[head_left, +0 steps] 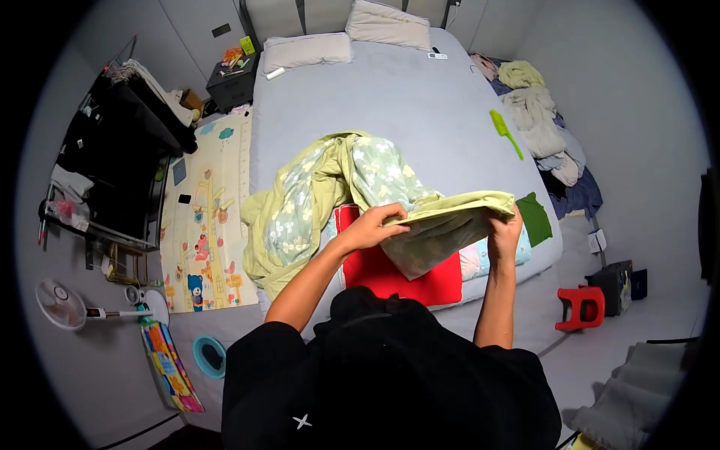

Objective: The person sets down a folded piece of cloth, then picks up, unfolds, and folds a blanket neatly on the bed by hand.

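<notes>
A light green quilt cover [296, 202] with a pale flower print lies bunched on the near part of the bed. One end of it is lifted in front of me. My left hand [375, 226] is closed on the edge of this raised end, fingers over the top. At the other corner, my right hand [505, 229] grips the fabric, its fingers partly hidden by the cloth. The edge between both hands is pulled fairly straight, and the cloth hangs below it. Under the hanging part, a red cloth or mat [367, 274] lies on the bed's near edge.
The grey-sheeted bed [315, 97] carries two pillows [307, 52] at its head. A green brush [506, 133] and a dark green cloth [535, 219] lie on its right. Clothes [536, 120] are heaped beyond. On the floor stand a red stool [580, 307], a fan [61, 304] and a blue basin [209, 355].
</notes>
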